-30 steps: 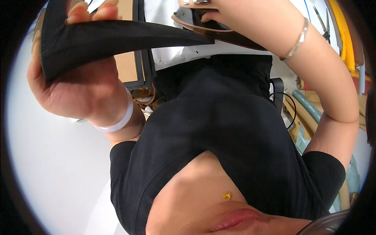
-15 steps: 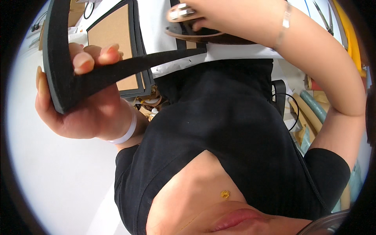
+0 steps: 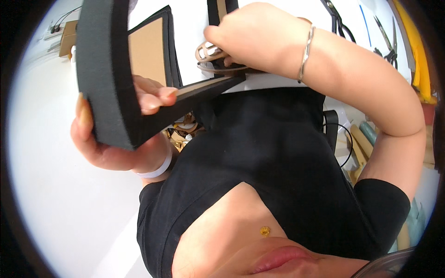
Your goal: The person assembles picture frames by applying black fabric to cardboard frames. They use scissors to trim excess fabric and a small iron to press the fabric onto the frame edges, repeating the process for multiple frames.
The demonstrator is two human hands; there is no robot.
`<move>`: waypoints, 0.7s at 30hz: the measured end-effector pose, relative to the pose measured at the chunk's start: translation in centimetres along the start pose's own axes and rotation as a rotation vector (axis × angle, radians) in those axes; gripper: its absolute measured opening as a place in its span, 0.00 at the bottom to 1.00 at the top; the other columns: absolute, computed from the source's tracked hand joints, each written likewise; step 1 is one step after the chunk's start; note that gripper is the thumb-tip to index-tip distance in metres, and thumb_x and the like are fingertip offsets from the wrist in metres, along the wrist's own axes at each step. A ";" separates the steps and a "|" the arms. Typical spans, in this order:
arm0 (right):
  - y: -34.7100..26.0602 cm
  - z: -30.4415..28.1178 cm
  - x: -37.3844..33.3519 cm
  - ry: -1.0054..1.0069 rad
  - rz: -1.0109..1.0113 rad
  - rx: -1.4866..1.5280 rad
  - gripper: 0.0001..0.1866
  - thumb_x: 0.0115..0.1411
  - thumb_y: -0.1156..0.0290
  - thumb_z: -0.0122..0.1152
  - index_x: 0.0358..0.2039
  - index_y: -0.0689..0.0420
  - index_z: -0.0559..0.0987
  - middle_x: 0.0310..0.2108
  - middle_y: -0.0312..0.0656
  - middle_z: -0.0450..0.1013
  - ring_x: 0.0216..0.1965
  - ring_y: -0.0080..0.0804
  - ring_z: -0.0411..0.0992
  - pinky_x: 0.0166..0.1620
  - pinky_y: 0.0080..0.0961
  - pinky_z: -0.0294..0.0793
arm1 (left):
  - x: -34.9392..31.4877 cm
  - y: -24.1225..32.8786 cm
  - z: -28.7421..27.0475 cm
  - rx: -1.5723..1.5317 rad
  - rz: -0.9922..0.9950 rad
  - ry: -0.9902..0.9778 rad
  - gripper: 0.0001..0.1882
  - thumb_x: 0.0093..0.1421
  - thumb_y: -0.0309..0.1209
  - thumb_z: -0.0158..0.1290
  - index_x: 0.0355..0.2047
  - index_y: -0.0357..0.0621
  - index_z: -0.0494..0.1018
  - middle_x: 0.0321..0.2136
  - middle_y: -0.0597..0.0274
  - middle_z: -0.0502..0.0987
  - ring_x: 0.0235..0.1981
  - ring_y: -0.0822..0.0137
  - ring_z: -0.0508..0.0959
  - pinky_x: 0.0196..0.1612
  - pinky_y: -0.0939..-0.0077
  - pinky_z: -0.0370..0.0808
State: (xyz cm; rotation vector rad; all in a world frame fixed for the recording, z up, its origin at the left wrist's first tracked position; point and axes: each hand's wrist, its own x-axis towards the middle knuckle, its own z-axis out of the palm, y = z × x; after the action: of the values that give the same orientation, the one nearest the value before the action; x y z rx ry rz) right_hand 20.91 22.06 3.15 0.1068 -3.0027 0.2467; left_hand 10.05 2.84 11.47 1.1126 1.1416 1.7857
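Note:
My left hand (image 3: 150,95) is wrapped round the corner of a black-covered frame (image 3: 104,69), fingers inside the corner and palm beneath. The frame is tilted up; one side rises toward the upper edge, and the other runs right to my right hand, with a tan strip along it. My right hand (image 3: 255,39) is bent over the frame's far end, fingers closed. Under its fingers shows a brown, curved-edged thing (image 3: 227,70) with a pale loop; its kind I cannot make out. Most of the right fingertips are hidden.
Black-edged tan boards (image 3: 148,51) lie on the white table behind the frame. Black-handled scissors (image 3: 340,25) and a second pair of scissors (image 3: 391,46) lie at the far right, near yellow material (image 3: 412,51). Rolls (image 3: 361,143) stand at right; scraps (image 3: 183,132) lie below the table edge.
The frame has shifted right and slightly down in my left hand, and turned to show more of its broad side. My right hand has moved down, its fingers curling further.

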 end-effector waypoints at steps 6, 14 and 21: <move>3.3 -0.3 -2.4 0.070 0.197 -0.001 0.11 0.58 0.65 0.69 0.37 0.56 0.81 0.29 0.47 0.81 0.35 0.43 0.83 0.40 0.35 0.83 | -0.4 -0.5 1.6 -0.010 0.013 0.158 0.30 0.71 0.46 0.35 0.48 0.26 0.74 0.23 0.51 0.78 0.25 0.56 0.82 0.33 0.65 0.81; 6.4 -1.9 2.8 0.012 0.362 -0.055 0.14 0.61 0.58 0.63 0.34 0.57 0.81 0.31 0.52 0.81 0.34 0.52 0.80 0.41 0.42 0.81 | -0.4 0.1 2.8 -0.037 -0.053 0.377 0.30 0.67 0.43 0.35 0.40 0.23 0.75 0.20 0.44 0.78 0.22 0.54 0.82 0.30 0.64 0.83; 3.7 0.2 6.5 0.044 0.424 -0.082 0.15 0.59 0.60 0.70 0.39 0.59 0.81 0.29 0.50 0.82 0.33 0.46 0.83 0.39 0.34 0.84 | 0.4 1.6 1.7 -0.009 -0.138 0.219 0.31 0.64 0.46 0.38 0.50 0.24 0.71 0.31 0.39 0.80 0.29 0.50 0.83 0.39 0.55 0.83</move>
State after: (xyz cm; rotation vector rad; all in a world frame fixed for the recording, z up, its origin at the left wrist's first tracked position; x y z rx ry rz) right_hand 14.15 25.33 3.25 -0.5389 -2.9531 0.1611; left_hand 11.32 3.14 13.46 0.8259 1.3042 1.8344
